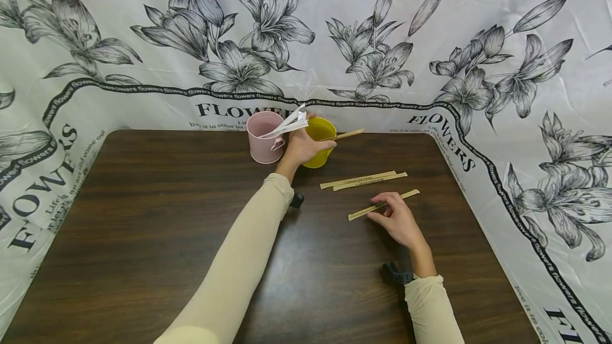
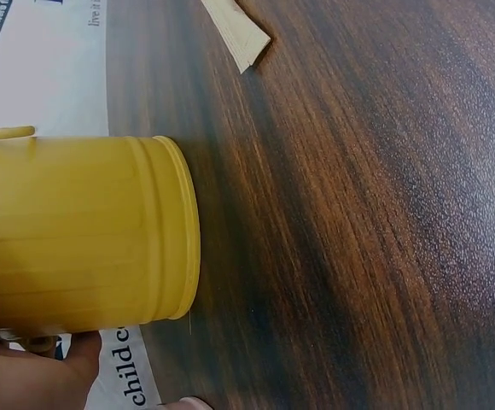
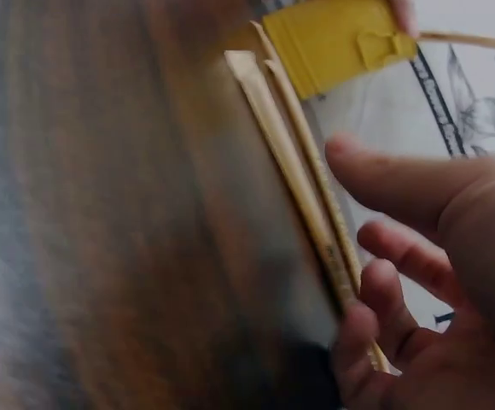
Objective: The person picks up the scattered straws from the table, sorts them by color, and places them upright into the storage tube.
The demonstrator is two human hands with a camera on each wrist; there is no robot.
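Note:
My left hand (image 1: 301, 148) grips the small yellow bucket (image 1: 319, 159), thumb across its near side and fingers behind. The bucket stands upright at the table's back; in the left wrist view its lower wall (image 2: 102, 231) shows large. One slim tan paper-wrapped stick (image 1: 351, 134) leans out over its rim to the right. My right hand (image 1: 401, 222) spans another tan wrapped stick (image 1: 360, 213), with thumb on the near side and fingers over it. In the right wrist view, thumb and fingers (image 3: 388, 286) stand apart with sticks (image 3: 273, 128) passing behind the fingertips.
Two more tan wrapped sticks (image 1: 363, 180) lie together on the dark wood table (image 1: 158, 227), behind my right hand. A pink bucket (image 1: 262, 145) holding white paper-wrapped sticks (image 1: 289, 123) stands left of the yellow one. Flower-printed cloth (image 1: 306, 31) surrounds the table's back and sides.

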